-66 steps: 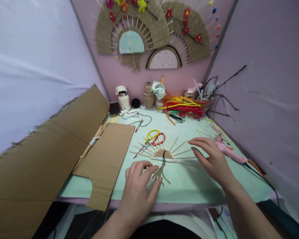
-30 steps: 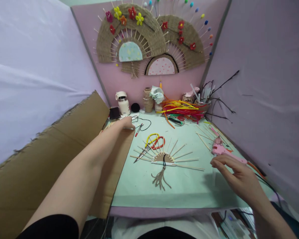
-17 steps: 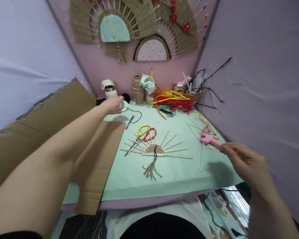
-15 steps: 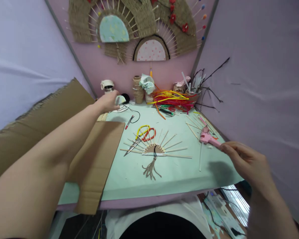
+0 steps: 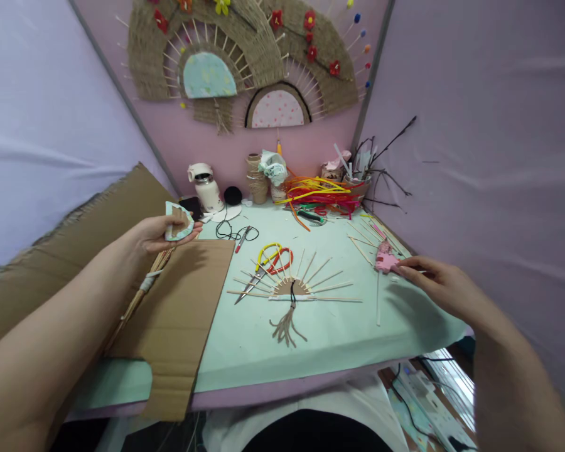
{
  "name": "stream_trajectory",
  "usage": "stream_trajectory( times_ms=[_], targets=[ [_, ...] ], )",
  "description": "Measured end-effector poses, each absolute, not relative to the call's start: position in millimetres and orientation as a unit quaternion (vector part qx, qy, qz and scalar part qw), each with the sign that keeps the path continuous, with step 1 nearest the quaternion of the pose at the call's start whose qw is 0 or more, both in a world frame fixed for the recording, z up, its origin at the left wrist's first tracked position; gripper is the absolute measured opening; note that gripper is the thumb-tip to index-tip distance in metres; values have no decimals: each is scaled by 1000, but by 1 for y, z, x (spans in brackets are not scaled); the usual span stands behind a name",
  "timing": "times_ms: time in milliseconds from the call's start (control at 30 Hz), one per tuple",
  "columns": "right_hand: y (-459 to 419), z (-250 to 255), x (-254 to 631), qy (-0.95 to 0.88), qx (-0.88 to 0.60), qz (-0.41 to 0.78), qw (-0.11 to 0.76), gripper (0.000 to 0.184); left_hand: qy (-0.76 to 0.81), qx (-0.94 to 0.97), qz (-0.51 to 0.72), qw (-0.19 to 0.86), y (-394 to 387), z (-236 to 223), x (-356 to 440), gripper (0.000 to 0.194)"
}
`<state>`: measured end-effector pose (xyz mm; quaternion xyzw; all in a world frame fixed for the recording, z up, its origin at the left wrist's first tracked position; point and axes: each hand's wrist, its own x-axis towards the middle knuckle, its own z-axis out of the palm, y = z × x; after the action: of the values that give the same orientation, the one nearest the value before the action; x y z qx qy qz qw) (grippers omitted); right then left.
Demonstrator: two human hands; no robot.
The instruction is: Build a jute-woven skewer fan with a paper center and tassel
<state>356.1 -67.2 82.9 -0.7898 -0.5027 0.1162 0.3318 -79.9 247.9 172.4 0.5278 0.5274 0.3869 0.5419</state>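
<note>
My left hand point(image 5: 157, 233) holds a small half-round card piece point(image 5: 177, 221), brown inside with a pale blue patterned edge, above the bundle of sticks point(image 5: 144, 285) at the table's left. My right hand point(image 5: 433, 282) reaches to the pink glue gun point(image 5: 386, 258) at the right edge, fingers curled on its handle. Between the hands lies a small fan of wooden sticks point(image 5: 294, 289) with a brown half-round core, black cord and a twine tassel. Scissors point(image 5: 263, 267) with yellow and red handles lie just behind it.
A flat cardboard sheet point(image 5: 174, 320) covers the left of the mint table point(image 5: 334, 339); a larger sheet point(image 5: 51, 263) leans on the left wall. At the back stand a white bottle point(image 5: 207, 188), twine spools point(image 5: 255, 179), coloured pipe cleaners point(image 5: 320, 191) and a cup of twigs point(image 5: 358, 182).
My left hand reached to the back left, picked up the half-round card piece and drew it back over the cardboard. My right hand moved from the stick fan to the glue gun.
</note>
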Motion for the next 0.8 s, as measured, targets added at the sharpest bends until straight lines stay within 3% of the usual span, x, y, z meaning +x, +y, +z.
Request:
stream_trajectory(
  times_ms=[133,267,467,800],
  targets=[
    [-64,77,366,-506,-801,97,305,49,552,478,372,573,244,184,-96,10],
    [-54,65,387,-524,-818,36,236,49,501,430,465,590,222,200,-95,43],
    [-30,45,407,-547,-827,17,126,54,464,415,463,632,158,211,-79,51],
    [-11,50,420,-585,-804,80,76,51,461,403,430,663,78,169,-83,41]
  ],
)
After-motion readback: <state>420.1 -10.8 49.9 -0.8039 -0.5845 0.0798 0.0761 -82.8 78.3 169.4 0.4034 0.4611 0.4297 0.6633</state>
